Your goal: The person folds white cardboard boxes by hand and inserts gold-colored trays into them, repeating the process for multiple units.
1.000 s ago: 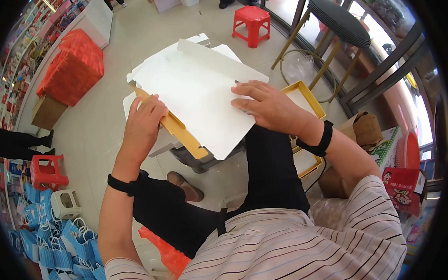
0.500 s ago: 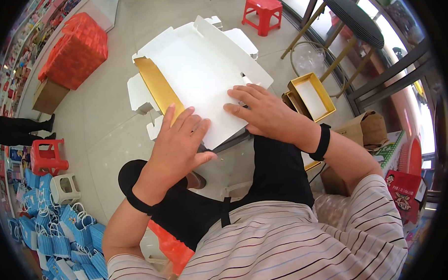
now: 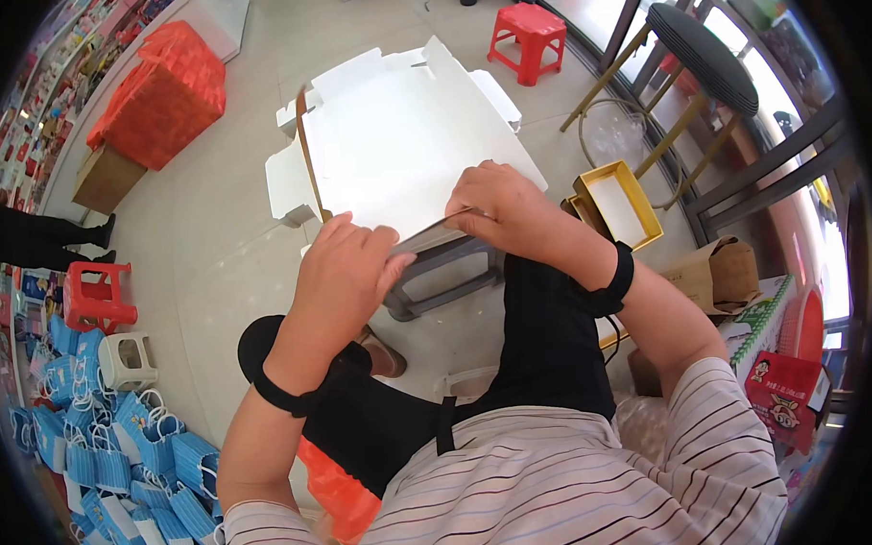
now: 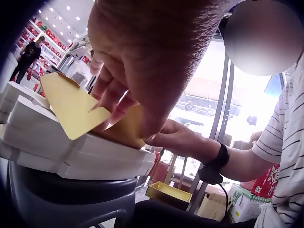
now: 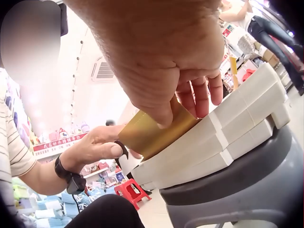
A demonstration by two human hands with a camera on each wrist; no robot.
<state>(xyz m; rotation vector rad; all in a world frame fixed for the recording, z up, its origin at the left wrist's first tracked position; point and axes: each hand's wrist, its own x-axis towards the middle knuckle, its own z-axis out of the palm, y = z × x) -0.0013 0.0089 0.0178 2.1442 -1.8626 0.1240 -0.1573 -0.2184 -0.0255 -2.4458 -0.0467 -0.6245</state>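
A flat white cardboard box blank (image 3: pixel 403 139) lies on top of a stack of white blanks (image 4: pixel 71 152) on a grey stool (image 3: pixel 446 272) in front of my knees. Both hands hold its near edge. My left hand (image 3: pixel 358 251) pinches the near flap, whose inner side is gold (image 4: pixel 71 107), and lifts it. My right hand (image 3: pixel 472 212) curls over the same flap (image 5: pixel 152 133), with the thumb below and the fingers above. The blank's left side flap (image 3: pixel 304 143) stands on edge.
Gold-rimmed trays (image 3: pixel 621 204) lie on the floor to the right of the stool. A brown paper bag (image 3: pixel 719 263) and a black bar stool (image 3: pixel 702 42) stand further right. Red stools (image 3: pixel 533 29) (image 3: pixel 96 299), an orange-red box (image 3: pixel 161 90) and blue bags (image 3: pixel 107 467) are around.
My left hand left the gold left side flap and came to the near edge. That side flap now stands upright. My right hand went from lying flat to curling on the near flap.
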